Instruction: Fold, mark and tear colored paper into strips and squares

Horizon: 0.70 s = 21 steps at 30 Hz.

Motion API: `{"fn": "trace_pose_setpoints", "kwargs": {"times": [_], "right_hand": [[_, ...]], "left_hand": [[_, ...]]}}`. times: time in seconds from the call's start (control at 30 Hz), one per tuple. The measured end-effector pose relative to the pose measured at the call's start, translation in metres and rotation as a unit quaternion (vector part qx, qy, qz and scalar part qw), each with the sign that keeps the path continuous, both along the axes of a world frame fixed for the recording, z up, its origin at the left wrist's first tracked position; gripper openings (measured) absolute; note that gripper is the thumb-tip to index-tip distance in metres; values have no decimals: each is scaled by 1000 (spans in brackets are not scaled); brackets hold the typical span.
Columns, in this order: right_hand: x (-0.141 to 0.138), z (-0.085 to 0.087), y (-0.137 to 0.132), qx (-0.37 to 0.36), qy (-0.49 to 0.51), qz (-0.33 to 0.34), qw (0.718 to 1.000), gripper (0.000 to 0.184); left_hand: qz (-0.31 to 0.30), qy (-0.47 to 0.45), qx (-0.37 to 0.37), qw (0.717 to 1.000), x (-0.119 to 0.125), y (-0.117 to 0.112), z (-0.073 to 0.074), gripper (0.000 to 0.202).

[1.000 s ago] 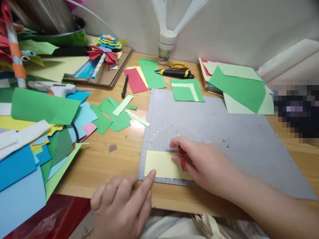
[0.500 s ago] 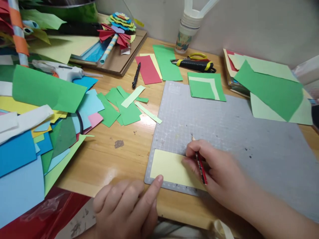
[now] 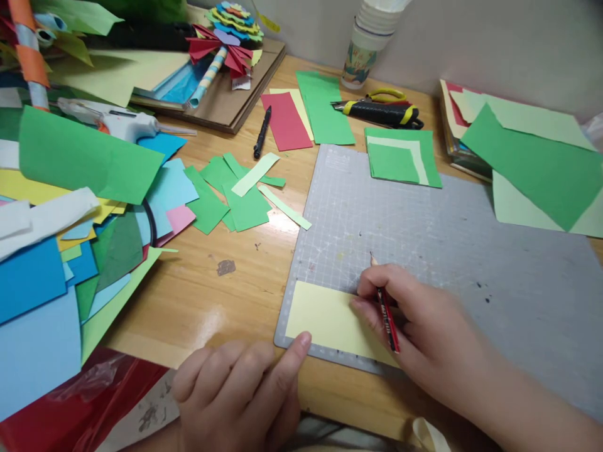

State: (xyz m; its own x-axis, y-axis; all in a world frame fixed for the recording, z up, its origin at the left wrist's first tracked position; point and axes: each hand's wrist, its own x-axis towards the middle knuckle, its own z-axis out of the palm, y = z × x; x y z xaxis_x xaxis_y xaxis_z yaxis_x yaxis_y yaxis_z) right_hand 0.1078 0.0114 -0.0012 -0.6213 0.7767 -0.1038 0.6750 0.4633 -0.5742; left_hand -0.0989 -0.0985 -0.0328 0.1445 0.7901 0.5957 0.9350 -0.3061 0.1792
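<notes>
A pale yellow paper rectangle [image 3: 325, 314] lies at the near left corner of the grey cutting mat [image 3: 471, 263]. My left hand [image 3: 245, 389] rests at the table's front, index finger stretched out with its tip at the paper's lower edge; the other fingers bend loosely and hold nothing visible. In my right hand [image 3: 424, 320] is a red and black pencil [image 3: 387, 320], its point facing away from me above the mat. The right thumb and fingers cover part of the paper's right side.
Green paper pieces [image 3: 245, 198] and pale strips lie left of the mat. Farther back are a black pen [image 3: 262, 132], red card [image 3: 286, 120], a yellow-black cutter [image 3: 384, 114] and paper cups [image 3: 358, 59]. Coloured paper and a glue gun [image 3: 127, 123] crowd the left; a paper stack [image 3: 532, 163] stands right.
The view has shifted slightly, so the mat and the things at the back sit a little farther right and higher. Both hands keep nearly the same pose.
</notes>
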Motion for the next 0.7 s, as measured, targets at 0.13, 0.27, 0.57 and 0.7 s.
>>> {"fn": "trace_pose_setpoints", "kwargs": {"times": [0.13,0.27,0.57,0.7], "right_hand": [[-1,2,0,4,-9,0,1000,21],[-1,2,0,11,-13,8,1000,21],[-2,1,1,29,-11,15,999,21],[-3,4,2,41,-14,12,999,18]], "left_hand": [[-1,3,3,1000,0,0,0,20],[1,-4,4,1000,0,1,0,20],[1,1,-4,1000,0,-1,-1,22],[0,4,-6,1000,0,-2,0,22]]}}
